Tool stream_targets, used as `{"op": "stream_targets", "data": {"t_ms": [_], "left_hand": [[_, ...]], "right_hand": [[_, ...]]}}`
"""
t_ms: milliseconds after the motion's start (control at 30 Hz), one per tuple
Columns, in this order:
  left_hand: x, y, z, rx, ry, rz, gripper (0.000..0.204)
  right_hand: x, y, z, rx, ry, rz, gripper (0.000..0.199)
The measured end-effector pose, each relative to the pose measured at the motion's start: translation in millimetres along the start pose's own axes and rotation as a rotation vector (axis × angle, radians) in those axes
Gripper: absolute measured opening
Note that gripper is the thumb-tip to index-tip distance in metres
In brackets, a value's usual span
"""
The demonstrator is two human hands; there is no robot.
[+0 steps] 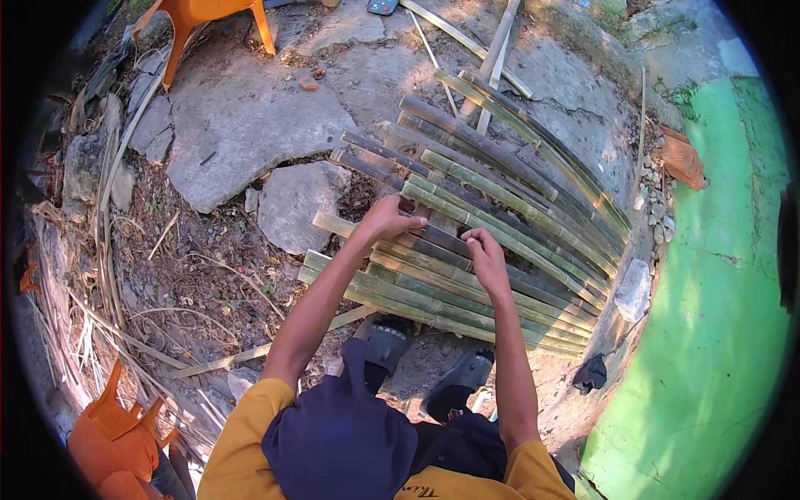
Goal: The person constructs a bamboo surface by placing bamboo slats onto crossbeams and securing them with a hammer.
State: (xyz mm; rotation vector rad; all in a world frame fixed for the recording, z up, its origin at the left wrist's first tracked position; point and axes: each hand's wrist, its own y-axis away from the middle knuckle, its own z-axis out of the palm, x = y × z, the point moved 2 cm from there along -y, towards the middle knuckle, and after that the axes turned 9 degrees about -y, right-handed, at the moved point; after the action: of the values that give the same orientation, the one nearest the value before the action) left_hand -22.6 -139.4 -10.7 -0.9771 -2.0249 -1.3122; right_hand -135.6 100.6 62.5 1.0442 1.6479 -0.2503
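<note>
Split bamboo poles [500, 218], some green and some dark, lie side by side on the ground in front of me, fanned out toward the left. My left hand [387, 220] is closed over a dark bamboo pole [446, 240] near the left ends of the row, its thumb pointing right. Farther right along that pole, my right hand [486, 255] is curled with thumb and fingertips pressed together. Whatever may be pinched there is too small or hidden to make out. Lighter bamboo poles [400, 298] lie nearest my feet.
My sandals [385, 343] stand at the near edge of the row. Broken concrete slabs [258, 137] lie to the left. An orange plastic chair [196, 21] stands far left; a person in orange [117, 442] is near left. Green-painted ground [692, 317] borders the right, beside a pale rock [633, 290].
</note>
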Motion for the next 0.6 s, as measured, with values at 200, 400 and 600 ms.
{"op": "stream_targets", "data": {"t_ms": [200,400,600], "left_hand": [[-11.2,-12.9,6.7,-0.014,0.020,0.001,0.076],[5.8,5.9,-4.8,-0.006,-0.046,0.017,0.081],[44.5,15.3,-15.1,-0.062,-0.265,-0.133,0.079]], "right_hand": [[8.1,44.5,-15.2,-0.094,-0.084,0.071,0.019],[11.5,120.2,-54.6,-0.296,0.165,-0.005,0.016],[55.7,201.3,-147.2,-0.354,0.412,0.142,0.020]]}}
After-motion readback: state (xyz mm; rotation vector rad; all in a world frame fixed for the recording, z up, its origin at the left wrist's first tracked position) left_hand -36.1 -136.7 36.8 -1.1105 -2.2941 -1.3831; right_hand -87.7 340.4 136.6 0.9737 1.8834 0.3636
